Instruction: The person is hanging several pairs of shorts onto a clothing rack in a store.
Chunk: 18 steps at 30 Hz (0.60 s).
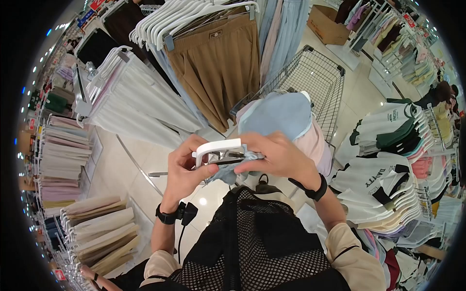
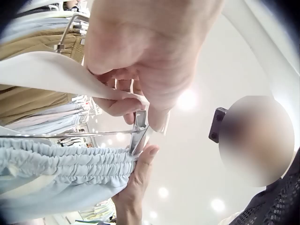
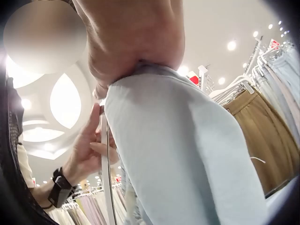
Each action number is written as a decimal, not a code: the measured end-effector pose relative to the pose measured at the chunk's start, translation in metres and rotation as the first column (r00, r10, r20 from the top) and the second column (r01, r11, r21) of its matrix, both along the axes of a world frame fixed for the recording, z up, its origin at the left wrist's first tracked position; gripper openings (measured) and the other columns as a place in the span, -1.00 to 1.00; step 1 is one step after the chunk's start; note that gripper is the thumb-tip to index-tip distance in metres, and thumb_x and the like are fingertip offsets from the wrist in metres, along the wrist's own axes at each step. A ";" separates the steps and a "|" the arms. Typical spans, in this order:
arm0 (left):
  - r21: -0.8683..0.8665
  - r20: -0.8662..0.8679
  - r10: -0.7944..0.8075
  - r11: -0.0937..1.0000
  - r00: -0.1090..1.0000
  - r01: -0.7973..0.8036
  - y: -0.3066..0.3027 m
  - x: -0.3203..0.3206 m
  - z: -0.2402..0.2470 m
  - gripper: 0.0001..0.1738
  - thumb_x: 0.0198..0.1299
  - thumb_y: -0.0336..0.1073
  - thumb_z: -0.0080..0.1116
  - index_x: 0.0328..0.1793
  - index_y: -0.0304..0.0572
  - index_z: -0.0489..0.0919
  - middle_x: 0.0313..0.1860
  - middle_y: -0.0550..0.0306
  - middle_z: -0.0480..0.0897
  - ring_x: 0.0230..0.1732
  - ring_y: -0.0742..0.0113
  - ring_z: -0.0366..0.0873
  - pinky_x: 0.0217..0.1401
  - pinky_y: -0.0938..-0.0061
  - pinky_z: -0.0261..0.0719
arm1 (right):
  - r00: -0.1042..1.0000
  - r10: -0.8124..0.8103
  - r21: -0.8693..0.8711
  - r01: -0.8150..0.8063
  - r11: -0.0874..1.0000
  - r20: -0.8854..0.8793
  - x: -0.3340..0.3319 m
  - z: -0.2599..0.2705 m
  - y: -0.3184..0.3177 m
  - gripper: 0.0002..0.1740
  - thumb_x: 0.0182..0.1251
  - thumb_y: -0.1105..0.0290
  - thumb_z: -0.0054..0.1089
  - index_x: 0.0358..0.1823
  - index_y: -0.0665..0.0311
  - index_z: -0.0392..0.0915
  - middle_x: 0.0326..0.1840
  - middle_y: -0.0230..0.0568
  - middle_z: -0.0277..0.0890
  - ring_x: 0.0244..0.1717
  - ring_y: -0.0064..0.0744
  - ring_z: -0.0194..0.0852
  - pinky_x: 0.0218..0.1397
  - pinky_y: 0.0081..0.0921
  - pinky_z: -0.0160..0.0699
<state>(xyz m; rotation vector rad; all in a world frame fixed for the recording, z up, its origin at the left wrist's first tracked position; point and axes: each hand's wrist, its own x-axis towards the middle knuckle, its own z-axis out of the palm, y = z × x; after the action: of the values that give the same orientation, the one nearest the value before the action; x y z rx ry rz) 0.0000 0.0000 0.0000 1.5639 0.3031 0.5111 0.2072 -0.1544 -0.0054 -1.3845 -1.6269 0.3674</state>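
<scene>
My left hand [image 1: 187, 167] grips one end of a white hanger [image 1: 218, 145], thumb and fingers at its metal clip [image 2: 139, 124]. The clip sits at the corner of a gathered elastic waistband on light blue pants [image 2: 61, 173]. With my right hand [image 1: 279, 153] I pinch the waistband by that clip; the thumb shows along the fabric edge in the left wrist view. A thin metal rod [image 2: 70, 135] of the hanger runs just above the waistband. The pants hang down below my right hand in the right wrist view and hide its fingertips there.
Ahead stands a wire shopping cart [image 1: 335, 87] with a folded light blue garment [image 1: 276, 116] at its near end. Brown pants [image 1: 213, 63] and white pants [image 1: 141, 104] hang on a rack at front left. Shirts [image 1: 388, 126] on hangers line the right.
</scene>
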 end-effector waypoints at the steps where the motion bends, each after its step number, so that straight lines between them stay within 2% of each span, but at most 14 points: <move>1: -0.008 0.003 0.027 1.000 1.000 -0.027 0.002 0.000 -0.001 -0.69 0.12 -0.39 0.57 -0.10 -0.21 0.64 -0.13 0.25 0.57 -0.24 0.54 0.47 -0.26 0.61 0.44 | 0.999 -0.027 0.086 0.025 0.996 0.019 0.000 -0.004 -0.001 -0.60 0.24 0.13 0.51 -0.07 0.20 0.56 -0.59 -0.21 0.54 -0.66 -0.19 0.49 -0.59 -0.37 0.36; 2: -0.016 0.005 0.053 0.998 0.999 -0.053 0.002 0.000 -0.001 -0.69 0.10 -0.40 0.58 -0.11 -0.22 0.64 -0.14 0.24 0.56 -0.26 0.55 0.47 -0.28 0.63 0.42 | 0.998 -0.056 0.172 0.049 0.984 0.035 0.000 -0.006 -0.001 -0.65 0.21 0.17 0.54 -0.20 0.21 0.58 -0.62 -0.23 0.51 -0.69 -0.22 0.45 -0.61 -0.39 0.33; 5: -0.062 0.002 0.003 0.998 1.000 -0.002 -0.009 0.001 -0.003 -0.71 0.11 -0.41 0.58 -0.15 -0.24 0.64 -0.18 0.25 0.56 -0.25 0.57 0.46 -0.27 0.63 0.42 | 0.986 -0.150 0.258 0.125 0.958 0.077 -0.001 -0.007 -0.009 -0.68 0.16 0.24 0.57 -0.32 0.21 0.57 -0.63 -0.26 0.46 -0.70 -0.27 0.40 -0.64 -0.41 0.29; 6: 0.010 0.015 -0.009 1.000 1.000 0.009 -0.007 0.001 -0.003 -0.73 0.12 -0.40 0.57 -0.19 -0.26 0.64 -0.20 0.25 0.58 -0.27 0.57 0.49 -0.30 0.63 0.45 | 0.984 -0.163 0.318 0.132 0.939 0.073 -0.001 -0.009 -0.004 -0.69 0.16 0.25 0.57 -0.33 0.22 0.57 -0.64 -0.28 0.45 -0.70 -0.29 0.40 -0.64 -0.41 0.29; 8: 0.043 0.011 0.038 0.998 0.999 -0.038 -0.009 0.003 0.006 -0.74 0.12 -0.39 0.57 -0.23 -0.26 0.64 -0.21 0.22 0.61 -0.29 0.57 0.51 -0.34 0.63 0.46 | 0.980 -0.189 0.438 0.144 0.888 0.062 -0.001 -0.014 0.004 -0.70 0.15 0.28 0.57 -0.34 0.23 0.57 -0.64 -0.32 0.43 -0.70 -0.33 0.39 -0.65 -0.42 0.28; 12: 0.177 0.047 0.020 0.984 0.999 -0.029 -0.010 0.005 0.014 -0.75 0.10 -0.39 0.58 -0.27 -0.27 0.65 -0.20 0.16 0.66 -0.34 0.55 0.55 -0.43 0.64 0.45 | 0.967 -0.200 0.500 0.095 0.861 0.160 -0.004 -0.008 0.002 -0.70 0.14 0.30 0.57 -0.36 0.24 0.55 -0.64 -0.36 0.42 -0.70 -0.37 0.38 -0.64 -0.46 0.32; 17: 0.184 0.071 0.049 0.981 0.996 -0.062 -0.009 0.006 0.016 -0.77 0.07 -0.43 0.58 -0.27 -0.28 0.67 -0.21 0.14 0.67 -0.35 0.54 0.56 -0.42 0.65 0.46 | 0.953 -0.207 0.575 0.042 0.817 0.224 -0.006 0.001 -0.001 -0.69 0.14 0.29 0.57 -0.38 0.24 0.54 -0.61 -0.35 0.46 -0.67 -0.40 0.43 -0.61 -0.50 0.40; 18: 0.183 0.072 0.048 0.981 0.996 -0.061 -0.008 0.006 0.017 -0.77 0.07 -0.43 0.58 -0.27 -0.28 0.67 -0.22 0.15 0.67 -0.35 0.54 0.56 -0.42 0.65 0.46 | 0.956 -0.218 0.562 0.072 0.824 0.197 -0.006 0.000 0.000 -0.69 0.15 0.30 0.57 -0.38 0.24 0.54 -0.60 -0.36 0.47 -0.66 -0.40 0.45 -0.61 -0.50 0.41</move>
<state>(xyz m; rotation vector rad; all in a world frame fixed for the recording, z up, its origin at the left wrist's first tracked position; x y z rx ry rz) 0.0061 -0.0083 0.0169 1.7184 0.2530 0.6482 0.2015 -0.1545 -0.0053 -1.1208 -1.6391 -0.3729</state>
